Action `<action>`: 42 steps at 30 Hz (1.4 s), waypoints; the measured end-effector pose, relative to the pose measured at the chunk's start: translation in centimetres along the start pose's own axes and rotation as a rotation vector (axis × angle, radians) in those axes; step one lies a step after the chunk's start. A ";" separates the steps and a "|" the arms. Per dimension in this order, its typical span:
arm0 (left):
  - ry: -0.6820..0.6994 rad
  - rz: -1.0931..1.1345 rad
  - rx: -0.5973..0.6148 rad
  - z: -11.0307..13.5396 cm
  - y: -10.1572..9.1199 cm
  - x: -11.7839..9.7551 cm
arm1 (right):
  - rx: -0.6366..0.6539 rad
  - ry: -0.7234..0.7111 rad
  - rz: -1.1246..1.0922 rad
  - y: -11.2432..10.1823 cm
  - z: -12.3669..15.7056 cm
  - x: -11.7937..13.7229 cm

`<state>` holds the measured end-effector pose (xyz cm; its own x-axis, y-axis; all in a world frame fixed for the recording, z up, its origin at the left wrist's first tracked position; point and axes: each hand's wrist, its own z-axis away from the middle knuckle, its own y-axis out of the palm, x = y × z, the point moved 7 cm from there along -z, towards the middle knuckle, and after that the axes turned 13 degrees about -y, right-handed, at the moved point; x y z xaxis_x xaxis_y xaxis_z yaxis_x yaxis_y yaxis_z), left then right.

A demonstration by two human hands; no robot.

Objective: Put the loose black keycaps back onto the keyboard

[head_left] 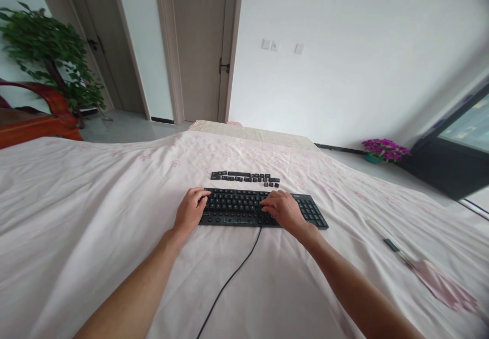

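Observation:
A black computer keyboard (231, 205) lies flat on the cloth, its rows of keys nearest me lacking keycaps. My left hand (191, 207) grips its left end, thumb and fingers curled at the edge. Over the keys right of the middle is my right hand (281, 208), fingers bent and thumb brought close to them. Whatever may be between those fingertips is too small to tell. Loose black keycaps (239, 174) lie in rows just beyond the keyboard, a long space bar among them. A black cable (234, 275) runs from the keyboard's near edge toward me.
A pale pink flowered cloth (126, 196) covers the wide surface. On the right lie a pink fabric item (439, 284) and a thin stick-like object with a dark band (391, 245). A wooden armchair (49, 110), a leafy plant (49, 49) and purple flowers (385, 148) stand beyond.

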<state>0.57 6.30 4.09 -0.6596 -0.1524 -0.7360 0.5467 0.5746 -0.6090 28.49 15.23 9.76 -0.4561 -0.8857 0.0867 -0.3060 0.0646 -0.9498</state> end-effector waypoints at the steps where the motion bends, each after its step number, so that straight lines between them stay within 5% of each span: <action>1: 0.001 -0.001 -0.002 0.0 0.0 0.0 | 0.009 -0.007 0.013 0.2 0.0 0.2; 15: -0.001 0.004 0.000 0.0 -0.1 -0.2 | 0.058 -0.078 0.228 1.0 -0.5 2.5; 29: 0.010 0.000 -0.002 -0.1 0.0 0.1 | -0.020 0.064 0.080 0.2 0.4 0.7; 42: 0.010 0.002 -0.005 0.0 0.0 0.0 | 0.004 -0.012 0.196 1.1 0.2 2.0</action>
<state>0.55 6.31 4.03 -0.6636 -0.1430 -0.7343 0.5458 0.5787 -0.6060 27.39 13.40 8.83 -0.4969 -0.8616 -0.1037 -0.2087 0.2346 -0.9494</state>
